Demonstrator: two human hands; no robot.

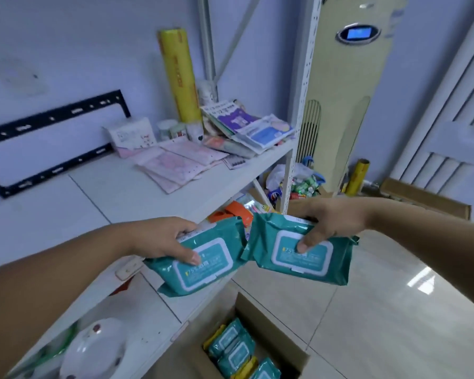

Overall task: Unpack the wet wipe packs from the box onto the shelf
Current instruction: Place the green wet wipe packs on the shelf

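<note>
Two teal wet wipe packs (216,242) carry white-framed flip lids (314,259).

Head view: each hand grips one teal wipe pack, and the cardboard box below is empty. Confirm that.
Wrong on the box: the head view shows several teal packs lying in it. The rest stands: the left hand grips one wipe pack and the right hand a second wipe pack.

Two teal plastic wet wipe packs are held side by side above an open brown cardboard box (274,315), before a white metal shelf (115,192).
At mid-frame the left pack (205,269) is gripped by the left hand (162,239) and the right pack (312,258) by the right hand (334,222). Further packs (236,348) are stacked in the box at lower centre. A tall yellow film roll (179,77) is stood at the shelf's rear.
</note>
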